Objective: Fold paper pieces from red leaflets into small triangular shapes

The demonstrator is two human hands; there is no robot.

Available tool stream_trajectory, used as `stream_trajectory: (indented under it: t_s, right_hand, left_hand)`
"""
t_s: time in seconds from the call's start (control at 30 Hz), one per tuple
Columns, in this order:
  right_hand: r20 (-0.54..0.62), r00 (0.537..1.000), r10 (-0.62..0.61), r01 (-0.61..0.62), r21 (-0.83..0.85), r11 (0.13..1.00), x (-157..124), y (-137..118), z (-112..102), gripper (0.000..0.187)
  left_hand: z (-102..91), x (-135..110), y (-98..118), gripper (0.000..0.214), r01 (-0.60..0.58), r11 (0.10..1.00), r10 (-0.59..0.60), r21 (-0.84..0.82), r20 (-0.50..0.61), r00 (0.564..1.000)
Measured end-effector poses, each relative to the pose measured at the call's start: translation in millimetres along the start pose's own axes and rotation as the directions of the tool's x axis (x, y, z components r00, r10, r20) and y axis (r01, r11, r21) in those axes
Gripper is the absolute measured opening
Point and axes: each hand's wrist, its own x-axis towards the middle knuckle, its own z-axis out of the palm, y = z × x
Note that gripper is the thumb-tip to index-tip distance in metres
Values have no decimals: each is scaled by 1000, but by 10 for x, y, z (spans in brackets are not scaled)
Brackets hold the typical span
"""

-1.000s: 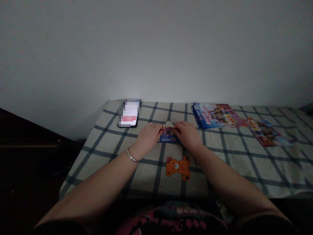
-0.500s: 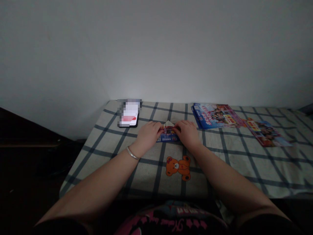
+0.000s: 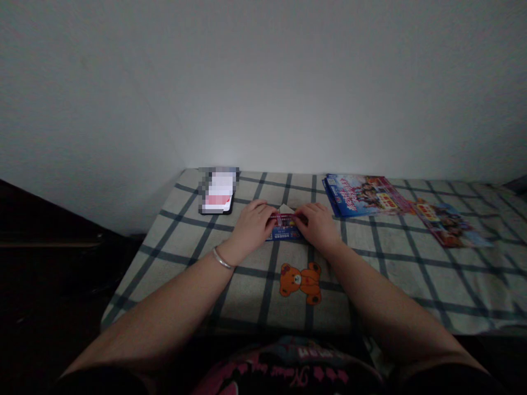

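Note:
My left hand point(image 3: 250, 226) and my right hand point(image 3: 318, 225) rest on the checked cloth point(image 3: 370, 258), one at each end of a small folded printed paper point(image 3: 284, 226). The paper is blue and red with a white folded corner sticking up at its far edge. Both hands have their fingers curled and pressed onto the paper, pinching its ends against the cloth. A silver bangle sits on my left wrist. The parts of the paper under my fingers are hidden.
A lit phone point(image 3: 218, 193) lies at the far left of the cloth. A stack of colourful leaflets point(image 3: 362, 195) lies at the far right, with another leaflet point(image 3: 450, 224) beside it. An orange bear point(image 3: 300, 281) is printed on the cloth. A white wall stands behind.
Both hands stay on the folded paper; the fingers have shifted slightly along its far edge. Nothing else has moved.

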Motion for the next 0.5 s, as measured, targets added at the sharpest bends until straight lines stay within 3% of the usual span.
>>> stream_trajectory:
  t_s: [0.27, 0.5]
  right_hand:
    - [-1, 999, 43, -43, -55, 998, 53, -27, 16, 9]
    - [-36, 998, 51, -52, -42, 998, 50, -6, 35, 8]
  left_hand:
    - [26, 17, -74, 35, -71, 997, 71, 13, 19, 997]
    - [-12, 2, -37, 29, -167, 985, 164, 39, 74, 984]
